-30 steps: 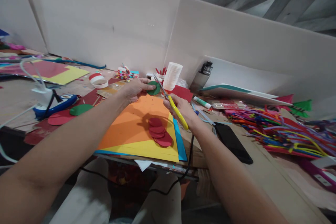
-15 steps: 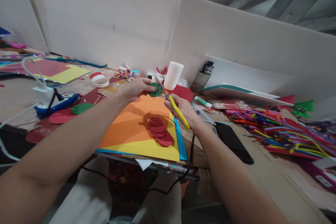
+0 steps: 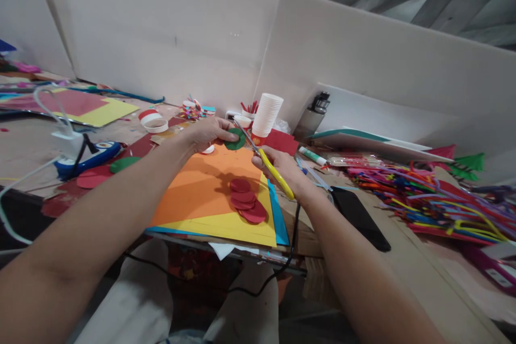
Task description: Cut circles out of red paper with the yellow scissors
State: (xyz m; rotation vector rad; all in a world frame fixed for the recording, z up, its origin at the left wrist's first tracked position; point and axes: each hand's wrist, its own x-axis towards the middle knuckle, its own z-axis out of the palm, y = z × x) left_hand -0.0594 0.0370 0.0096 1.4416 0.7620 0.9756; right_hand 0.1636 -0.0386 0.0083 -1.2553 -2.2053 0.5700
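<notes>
Between thumb and fingers, my left hand (image 3: 209,133) pinches a small green paper circle (image 3: 234,140) above the table. My right hand (image 3: 282,165) is closed on yellow-handled scissors (image 3: 275,173), whose blades point up and left beside the circle's right edge. I cannot tell whether the blades touch the paper. Below both hands lies a sheet of orange paper (image 3: 193,188) on top of yellow paper (image 3: 237,231) and blue paper (image 3: 279,212). Several red paper circles (image 3: 253,210) lie overlapping on the right part of these sheets.
Behind my hands stands a stack of white paper cups (image 3: 268,114). A glue stick (image 3: 313,156), a black phone (image 3: 360,219) and many pipe cleaners (image 3: 435,199) lie to the right. On the left are a blue-and-white power strip (image 3: 86,158) and a white tape ring (image 3: 156,126).
My left hand and the green circle have shifted slightly left, apart from the scissors. The scissors have dipped a little and stay in my right hand.
</notes>
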